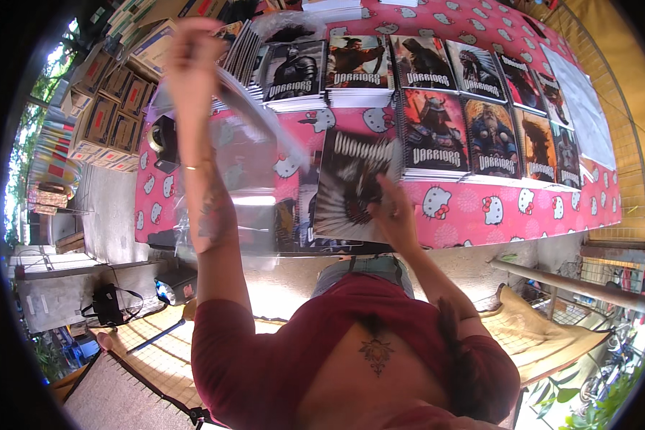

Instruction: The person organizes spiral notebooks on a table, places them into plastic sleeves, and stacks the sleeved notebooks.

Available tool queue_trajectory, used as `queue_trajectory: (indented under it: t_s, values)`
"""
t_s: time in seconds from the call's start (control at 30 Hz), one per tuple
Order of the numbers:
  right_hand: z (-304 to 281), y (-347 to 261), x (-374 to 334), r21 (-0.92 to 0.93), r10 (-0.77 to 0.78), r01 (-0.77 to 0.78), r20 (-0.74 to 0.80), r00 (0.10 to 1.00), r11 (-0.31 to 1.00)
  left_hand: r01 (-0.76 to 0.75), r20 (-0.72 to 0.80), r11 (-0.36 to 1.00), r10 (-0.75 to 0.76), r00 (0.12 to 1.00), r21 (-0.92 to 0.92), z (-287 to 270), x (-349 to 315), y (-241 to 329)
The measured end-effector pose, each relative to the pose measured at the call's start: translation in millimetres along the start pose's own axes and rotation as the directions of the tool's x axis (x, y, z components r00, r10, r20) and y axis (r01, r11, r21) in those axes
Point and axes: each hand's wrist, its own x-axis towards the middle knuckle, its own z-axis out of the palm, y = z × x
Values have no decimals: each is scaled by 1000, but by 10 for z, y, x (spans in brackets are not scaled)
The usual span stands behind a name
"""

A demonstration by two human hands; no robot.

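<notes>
A notebook [351, 168] with a dark figure and pale rays on its cover lies upside down to me near the table's front edge, its upper part blurred. My right hand [394, 215] is closed at its right side, with fingers over the cover. Other notebooks [304, 215] show partly beneath it. High on the left, my left hand [192, 54] is raised and smeared by motion, so its fingers cannot be made out. Below and beside that hand, clear plastic [244, 172] spreads over the table, with one blurred edge slanting upward toward it.
Stacks of illustrated notebooks [433, 132] stand in rows across the pink patterned table cover [466, 222]. A tape roll on a dispenser [165, 143] sits at the left edge. Cardboard boxes [104, 118] are piled beyond it. A white sheet [584, 115] lies at the right.
</notes>
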Motion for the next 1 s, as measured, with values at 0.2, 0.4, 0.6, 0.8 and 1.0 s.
queue_trajectory:
  t_s: [0.2,0.4,0.6,0.8,1.0]
  values:
    - [530,817,-163,79,53,-50,-36,998,996,-346,630,911,136,764,223,839,-2021,-886]
    - [562,681,-38,585,280,-266,68,958,766,455,186,775,-574,797,439,76,-3005,-1201]
    - [824,681,120,343,273,-285,83,958,895,521,261,765,-628,733,377,88,-3214,-1343]
    - [827,367,1254,-625,-59,129,132,989,770,220,631,958,-288,720,186,-211,-3607,-228]
    - [1068,302,1553,-680,117,273,468,876,680,276,646,930,-368,668,245,11,-3759,-255]
